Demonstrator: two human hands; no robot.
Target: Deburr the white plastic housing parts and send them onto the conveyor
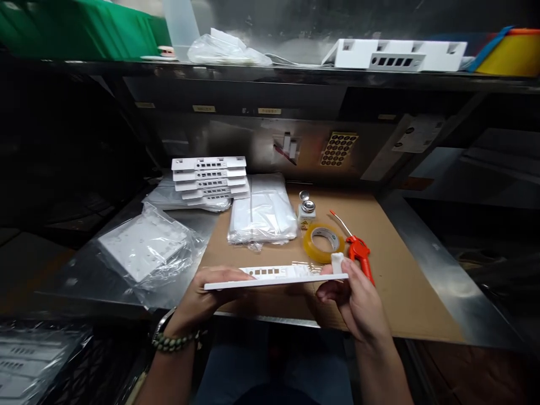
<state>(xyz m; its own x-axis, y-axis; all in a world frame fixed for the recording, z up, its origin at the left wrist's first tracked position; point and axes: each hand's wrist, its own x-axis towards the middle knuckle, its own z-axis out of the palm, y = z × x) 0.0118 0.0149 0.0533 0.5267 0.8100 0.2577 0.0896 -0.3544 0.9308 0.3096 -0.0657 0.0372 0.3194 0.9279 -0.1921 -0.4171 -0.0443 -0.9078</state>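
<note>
A white plastic casing (276, 280) with a row of square port openings is held nearly edge-on above the cardboard. My left hand (215, 289) grips its left end, thumb on top and fingers below. At the right end, my right hand (358, 301) is closed, with a small white folded piece (337, 263), like cloth or tissue, at its thumb and fingers. That hand also meets the casing's right edge; how much it supports the casing is unclear. Just beyond lie a roll of yellowish tape (311, 247) and a red air blow gun (358, 250).
Similar white casings (211, 179) are stacked behind, beside a pile of clear plastic bags (265, 211). A bagged white panel (145, 247) lies left. A small dispenser bottle (306, 212) with its lid raised stands behind the tape. Overhead runs a metal shelf (270, 73).
</note>
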